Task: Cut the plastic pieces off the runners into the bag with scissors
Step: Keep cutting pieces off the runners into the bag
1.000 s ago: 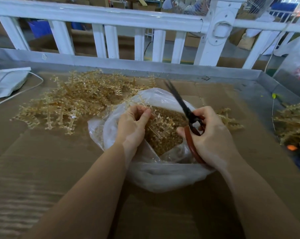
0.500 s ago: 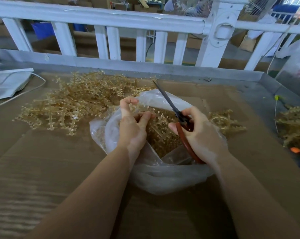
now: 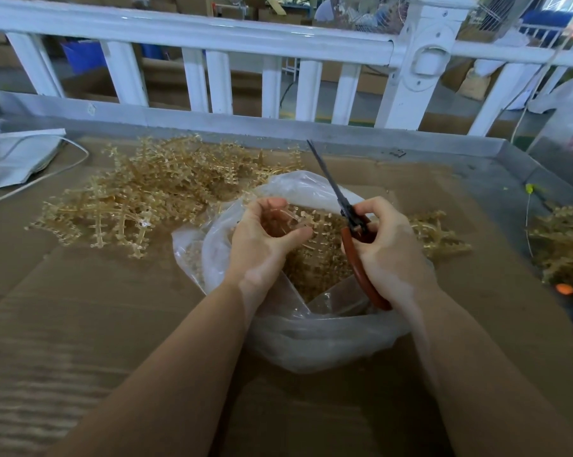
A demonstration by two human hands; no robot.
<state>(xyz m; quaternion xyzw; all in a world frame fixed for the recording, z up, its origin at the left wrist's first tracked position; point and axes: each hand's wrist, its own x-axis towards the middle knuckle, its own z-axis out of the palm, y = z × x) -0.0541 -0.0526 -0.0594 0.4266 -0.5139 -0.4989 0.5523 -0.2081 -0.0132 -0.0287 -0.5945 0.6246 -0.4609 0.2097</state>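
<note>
Over the open bag (image 3: 311, 338), her left hand (image 3: 262, 245) pinches a runner (image 3: 306, 222) just left of the scissors (image 3: 347, 212) gripped in her right hand (image 3: 390, 249), blades together, pointing away, so they must swing left to reach it.

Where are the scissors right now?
In the head view, the scissors are right of centre, gripped by the right hand over the open plastic bag, blades pointing up toward the white railing.

1. I can read no text, label, brand or number anywhere on my feed.
2. The scissors (image 3: 351, 222) and bag (image 3: 315, 338) show no print (the far boxes are too blurred to tell).
</note>
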